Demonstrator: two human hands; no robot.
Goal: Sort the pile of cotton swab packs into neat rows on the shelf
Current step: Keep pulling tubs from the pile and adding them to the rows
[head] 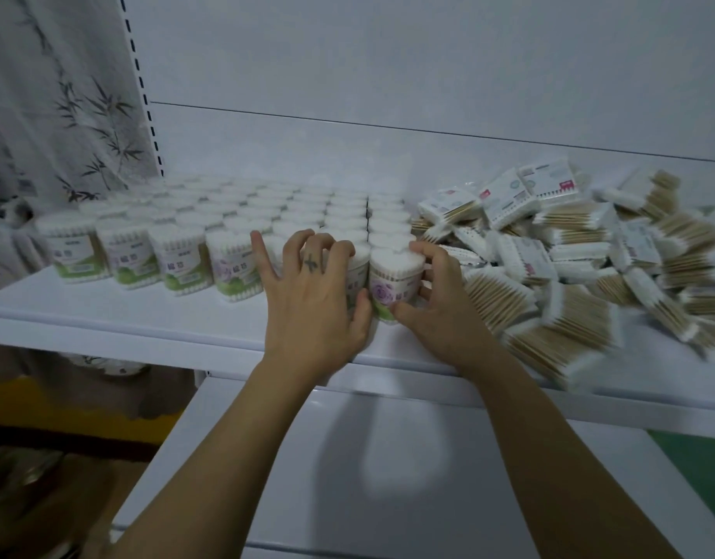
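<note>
A white shelf (154,316) carried both lots of cotton swabs. On its right side lay a loose pile of flat packs (581,268), wooden sticks tan with white tips, pointing every way. On the left stood rows of round tubs (234,219), upright, white swab tips facing up. At the front edge the left hand (313,294) wrapped one tub, while the right hand (440,300) cupped a floral-labelled tub (392,282), fingers curled loosely around its sides.

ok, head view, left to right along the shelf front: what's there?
bamboo-print curtain → front row of round tubs → left hand → purple-label tub → right hand → pile of flat packs
</note>
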